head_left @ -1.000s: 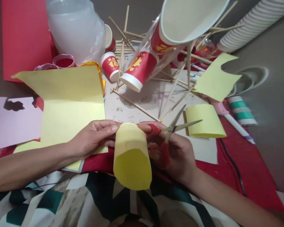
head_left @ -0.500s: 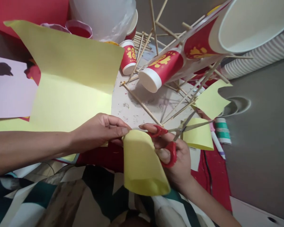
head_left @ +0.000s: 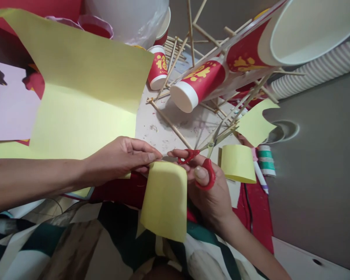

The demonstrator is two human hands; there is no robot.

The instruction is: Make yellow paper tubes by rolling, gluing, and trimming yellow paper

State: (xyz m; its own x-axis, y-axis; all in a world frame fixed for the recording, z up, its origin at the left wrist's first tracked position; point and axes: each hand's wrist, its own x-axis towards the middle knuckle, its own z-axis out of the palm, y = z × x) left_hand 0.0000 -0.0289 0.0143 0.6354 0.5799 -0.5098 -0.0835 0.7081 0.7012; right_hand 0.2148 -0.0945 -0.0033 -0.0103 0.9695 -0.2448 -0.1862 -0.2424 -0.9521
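Observation:
A curved piece of yellow paper [head_left: 166, 200] hangs in front of my lap, its top edge at the fingertips of both hands. My left hand [head_left: 124, 159] is closed in a pinch at the upper left of that edge. A small whitish bit shows at its fingertips, too small to make out. My right hand [head_left: 214, 196] has its thumb and a finger through the red handles of a pair of scissors [head_left: 210, 147]. The blades point up and right, away from the paper, slightly apart. Fingers of the right hand beneath the handles are partly hidden near the paper's top right.
A large yellow sheet [head_left: 84, 116] covers the left. Behind stands a frame of wooden sticks [head_left: 170, 123] bearing red paper cups [head_left: 205, 77]. To the right are another curved yellow piece [head_left: 238, 163], a yellow offcut [head_left: 255, 120], a marker [head_left: 261, 179] and a green-and-white roll [head_left: 266, 160].
The scissors have turned from pointing right to pointing up and right, and their blades have come closer together. The hanging paper's lower end has swung left. The view has shifted slightly.

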